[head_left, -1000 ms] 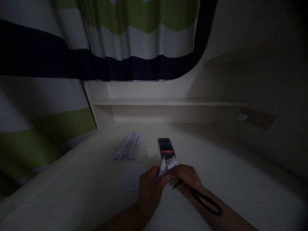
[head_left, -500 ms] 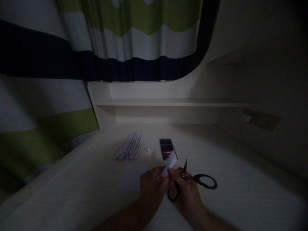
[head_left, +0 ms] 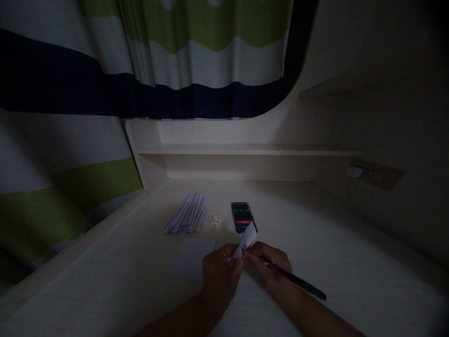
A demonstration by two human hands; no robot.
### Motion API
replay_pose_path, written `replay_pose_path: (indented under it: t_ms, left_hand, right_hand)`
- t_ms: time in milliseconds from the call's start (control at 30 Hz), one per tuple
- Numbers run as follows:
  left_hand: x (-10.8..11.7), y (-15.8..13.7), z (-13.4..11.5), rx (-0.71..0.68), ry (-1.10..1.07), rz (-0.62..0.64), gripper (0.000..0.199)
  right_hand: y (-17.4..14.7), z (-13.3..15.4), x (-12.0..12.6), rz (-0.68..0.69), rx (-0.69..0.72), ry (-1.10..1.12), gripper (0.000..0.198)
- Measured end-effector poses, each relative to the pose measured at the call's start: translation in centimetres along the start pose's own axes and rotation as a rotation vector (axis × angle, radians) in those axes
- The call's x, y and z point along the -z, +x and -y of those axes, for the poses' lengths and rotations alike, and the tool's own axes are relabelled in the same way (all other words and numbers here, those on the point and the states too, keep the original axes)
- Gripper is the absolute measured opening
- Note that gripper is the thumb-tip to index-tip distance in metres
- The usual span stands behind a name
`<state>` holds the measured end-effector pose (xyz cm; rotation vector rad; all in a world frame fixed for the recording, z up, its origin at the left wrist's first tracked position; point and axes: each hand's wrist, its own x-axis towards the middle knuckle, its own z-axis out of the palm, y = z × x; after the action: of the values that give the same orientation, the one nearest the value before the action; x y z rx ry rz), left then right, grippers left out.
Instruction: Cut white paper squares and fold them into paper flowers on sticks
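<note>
both forearms enter from the bottom edge, converging mid-frame. left hand [head_left: 218, 273] curled, fingertips pinched together, a ring on one finger. right hand [head_left: 270, 269] curled, knuckles up, fingertips meeting the left's. wrists bare.

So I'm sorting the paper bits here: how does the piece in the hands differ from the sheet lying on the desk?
The folded paper piece is pinched between the left hand and right hand above the desk; the flat sheet lies untouched on the desk. The held piece is small, creased and pointed; the sheet is larger, rectangular and flat. Both look pale in the dim light.
</note>
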<state>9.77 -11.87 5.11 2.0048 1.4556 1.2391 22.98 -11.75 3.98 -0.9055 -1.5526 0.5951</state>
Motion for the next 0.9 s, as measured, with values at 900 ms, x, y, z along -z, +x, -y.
replay_pose_path:
  t_ms: [900]
  left_hand:
    - [-0.2,0.0,0.5,-0.250,0.091,-0.099,0.020]
  right_hand:
    - [-1.1,2.0,-2.9,-0.222,-0.671,0.875,0.032]
